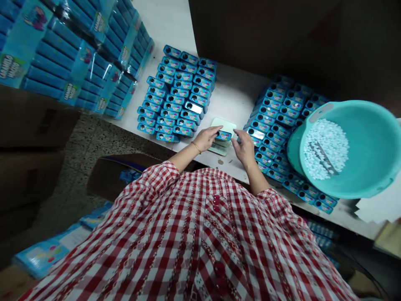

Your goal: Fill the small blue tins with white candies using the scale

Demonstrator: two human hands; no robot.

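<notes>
Tin [224, 136] is sitting on the pale scale [227, 124] at the desk's [234, 90] near edge, between your two hands. Its long axis is running crosswise, one end facing each hand. Your left hand [205, 140] is lying nearer: its fingertips are reaching the tin's left end, by the dark round hole, and seem to be touching it. Whether they are gripping it, you cannot tell from this view. Your right hand [244, 147] is hovering just beyond the right end, holding nothing, thumb and fingers spreading apart. More tins are standing in rows, one group [175, 100] to your left, another [272, 136] to your right, where a bucket [372, 138] is holding white pellets [332, 138].
</notes>
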